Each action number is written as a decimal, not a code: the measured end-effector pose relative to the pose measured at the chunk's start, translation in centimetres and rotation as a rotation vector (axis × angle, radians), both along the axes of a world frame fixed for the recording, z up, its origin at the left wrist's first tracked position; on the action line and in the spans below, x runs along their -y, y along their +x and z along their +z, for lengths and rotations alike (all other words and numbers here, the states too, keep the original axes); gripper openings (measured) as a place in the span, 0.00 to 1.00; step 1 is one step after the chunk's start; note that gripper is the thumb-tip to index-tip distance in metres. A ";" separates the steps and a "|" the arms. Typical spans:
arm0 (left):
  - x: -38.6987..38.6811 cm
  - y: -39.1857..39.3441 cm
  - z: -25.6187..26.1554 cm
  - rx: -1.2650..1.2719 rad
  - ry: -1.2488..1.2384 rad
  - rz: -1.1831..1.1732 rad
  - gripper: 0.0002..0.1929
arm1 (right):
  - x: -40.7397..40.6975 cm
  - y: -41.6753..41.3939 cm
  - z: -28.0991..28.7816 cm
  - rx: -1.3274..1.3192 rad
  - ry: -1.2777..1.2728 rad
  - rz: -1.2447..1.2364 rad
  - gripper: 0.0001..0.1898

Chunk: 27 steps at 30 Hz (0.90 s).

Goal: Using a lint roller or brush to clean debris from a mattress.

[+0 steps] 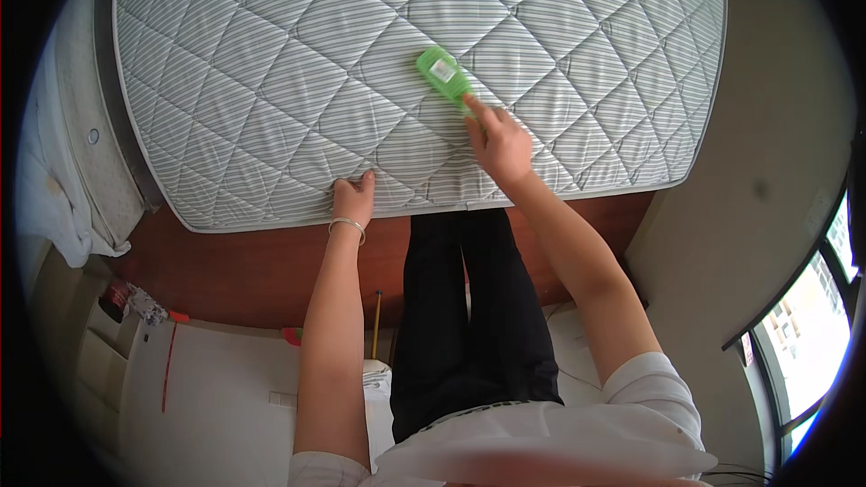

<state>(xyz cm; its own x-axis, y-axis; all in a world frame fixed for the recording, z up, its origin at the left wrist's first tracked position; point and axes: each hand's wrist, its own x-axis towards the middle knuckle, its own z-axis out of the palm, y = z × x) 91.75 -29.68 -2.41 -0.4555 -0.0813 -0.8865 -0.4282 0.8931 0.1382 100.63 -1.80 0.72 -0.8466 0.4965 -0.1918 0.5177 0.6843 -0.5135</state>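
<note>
A quilted, striped mattress (291, 101) spreads before me across the upper part of the view. My right hand (502, 147) grips the handle of a green brush (443, 74), whose wide end lies over the middle of the mattress. A white label sits on the brush's back; its underside is hidden. At the mattress's near edge, my left hand (354, 197) rests with the thumb on top and the other fingers mostly out of sight, so its hold on the edge cannot be told. A bracelet circles my left wrist.
Reddish-brown wood (230, 270) shows below the mattress's near edge. A second mattress with white cloth (67, 216) stands at the left. A plain wall (758, 115) and a window (798, 331) are on the right. A yellow stick (376, 328) is near my legs.
</note>
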 end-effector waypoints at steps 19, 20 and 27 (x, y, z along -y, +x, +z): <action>-3.7 -2.3 2.0 0.279 0.022 -0.022 0.34 | 9.4 8.4 0.7 0.089 -0.143 -0.411 0.23; -3.4 -2.1 1.7 0.279 0.028 -0.001 0.34 | 12.5 8.6 1.5 0.169 -0.239 -0.044 0.25; -2.0 -2.7 1.7 0.280 0.044 0.018 0.30 | 3.8 16.4 -1.8 0.008 -0.258 -0.897 0.20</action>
